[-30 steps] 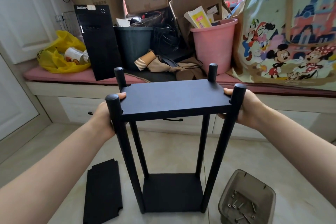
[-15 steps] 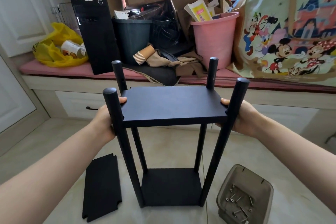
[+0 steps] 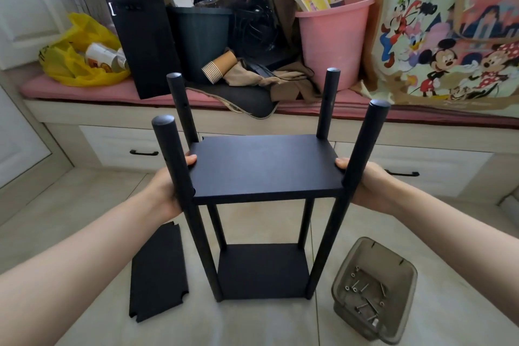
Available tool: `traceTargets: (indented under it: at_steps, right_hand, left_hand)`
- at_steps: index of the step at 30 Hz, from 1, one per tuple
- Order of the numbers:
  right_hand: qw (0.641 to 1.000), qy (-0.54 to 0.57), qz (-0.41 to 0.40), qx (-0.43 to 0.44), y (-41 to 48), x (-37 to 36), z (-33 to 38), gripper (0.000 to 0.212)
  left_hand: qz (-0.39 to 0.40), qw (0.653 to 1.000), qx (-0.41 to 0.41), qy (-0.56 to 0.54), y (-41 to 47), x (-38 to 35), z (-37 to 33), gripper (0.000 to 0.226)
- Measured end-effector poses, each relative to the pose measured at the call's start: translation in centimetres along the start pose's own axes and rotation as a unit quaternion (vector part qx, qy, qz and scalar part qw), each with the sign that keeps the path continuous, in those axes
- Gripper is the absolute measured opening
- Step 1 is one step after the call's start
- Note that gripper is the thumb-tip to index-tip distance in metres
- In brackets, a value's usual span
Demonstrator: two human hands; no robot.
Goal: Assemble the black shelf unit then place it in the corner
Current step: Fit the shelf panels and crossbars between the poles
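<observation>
View: head camera, looking forward and down.
Shelf unit [image 3: 196, 222]: black, standing upright on the tiled floor [image 3: 252, 326] in the centre of the frame.
Posts [image 3: 327, 101]: four round ones, their tops rising well above the upper board.
Upper board [image 3: 264, 168]: level, sitting between the four posts about halfway up the frame.
Bottom board [image 3: 261, 270]: at the foot of the posts, low centre.
Left hand [image 3: 168, 191]: grasps the upper board's left edge, thumb lying on top just behind the near left post; the fingers underneath are hidden.
Right hand [image 3: 368, 185]: grasps the right edge the same way, thumb tip on top beside the near right post; fingers below out of sight.
Loose board [image 3: 158, 272]: black, notched corners, flat on the floor at lower left, near the unit but apart from it.
Container [image 3: 393, 329]: translucent grey, lower right, tilted, with screws [image 3: 365, 298] inside.
Bench [image 3: 84, 90]: pink-cushioned, across the upper frame, with drawers below.
On the bench, left to right: yellow bag [image 3: 81, 73], black computer tower [image 3: 137, 28], dark bin [image 3: 202, 34], stacked paper cups [image 3: 217, 67], pink bucket [image 3: 334, 39], cartoon-print bag [image 3: 449, 36].
</observation>
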State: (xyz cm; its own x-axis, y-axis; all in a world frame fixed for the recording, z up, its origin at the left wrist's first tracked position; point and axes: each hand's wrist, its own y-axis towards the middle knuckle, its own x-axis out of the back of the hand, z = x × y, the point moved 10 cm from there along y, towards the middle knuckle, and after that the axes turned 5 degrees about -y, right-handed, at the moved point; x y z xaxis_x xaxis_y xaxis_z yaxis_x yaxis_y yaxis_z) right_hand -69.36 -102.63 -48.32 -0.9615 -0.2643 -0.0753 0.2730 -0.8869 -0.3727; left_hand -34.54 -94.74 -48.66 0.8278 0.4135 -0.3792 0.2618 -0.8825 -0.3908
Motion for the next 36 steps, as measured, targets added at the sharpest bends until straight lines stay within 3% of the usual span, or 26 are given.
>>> traceTargets:
  at_steps: [4, 13, 28, 36]
  right_hand:
    - [0.999, -0.039, -0.003, -0.022, 1.1, 0.7, -1.8, 0.033]
    - [0.994, -0.076, 0.001, -0.079, 0.9, 1.4, -6.7, 0.024]
    - [0.979, -0.125, 0.058, -0.148, 1.7, 1.1, -8.9, 0.032]
    - [0.975, -0.146, 0.048, -0.161, 1.5, 0.8, -10.1, 0.044]
  left_hand:
    - [-0.010, 0.999, 0.029, 0.029, 0.2, 0.2, 1.4, 0.038]
    - [-0.041, 0.993, 0.100, 0.051, -0.1, 2.3, 5.7, 0.040]
    - [-0.062, 0.988, 0.108, 0.089, 0.8, 3.6, 6.8, 0.037]
    - [-0.120, 0.965, 0.206, 0.106, 0.3, 5.5, 9.6, 0.029]
